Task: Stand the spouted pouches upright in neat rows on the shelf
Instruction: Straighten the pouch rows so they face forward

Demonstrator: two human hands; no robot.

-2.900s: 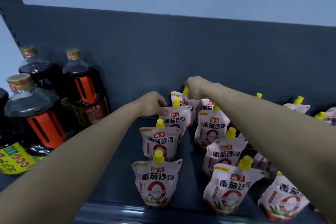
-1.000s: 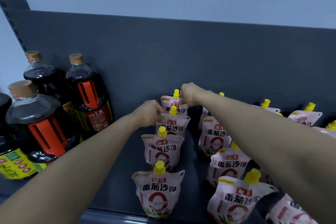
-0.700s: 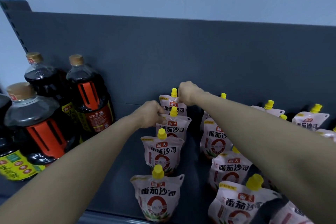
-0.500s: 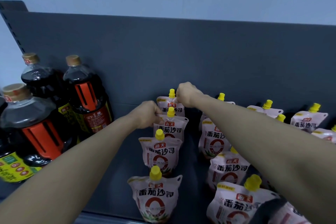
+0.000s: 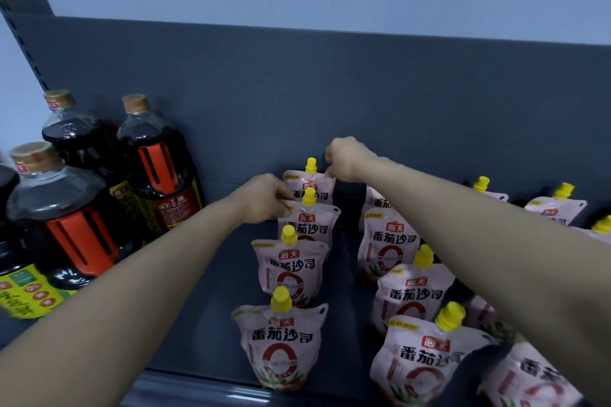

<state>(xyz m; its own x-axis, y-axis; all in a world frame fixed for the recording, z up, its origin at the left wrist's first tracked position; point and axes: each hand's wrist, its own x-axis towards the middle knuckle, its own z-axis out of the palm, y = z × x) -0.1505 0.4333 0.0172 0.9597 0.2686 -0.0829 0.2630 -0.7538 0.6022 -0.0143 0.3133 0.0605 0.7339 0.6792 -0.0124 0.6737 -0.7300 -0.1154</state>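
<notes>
Head view: both bare forearms are stretched over a dark grey shelf toward its far side, where a grey back panel rises. The hands are held apart, one at each side of the rearmost pouch of the left row. The right hand is clamped on that pouch's top right corner, which is pinched between curled fingers. The left hand is curled against the left edges of the rearmost pouch and of the second pouch just in front of it; whether either is actually gripped cannot be told. The left row is made up of four white pouches with yellow caps, all standing upright one behind the other. The front pouch is placed near the shelf's lip, and the third pouch is set behind it, overlapping the second. A right row of the same pouches is seen beside it, separated by a strip of bare shelf and partly hidden under the right forearm. Further right, by the back panel, more pouches are seen tilted backward. At the left of the shelf, large dark sauce bottles with orange handles are stood, well apart from the pouches.
</notes>
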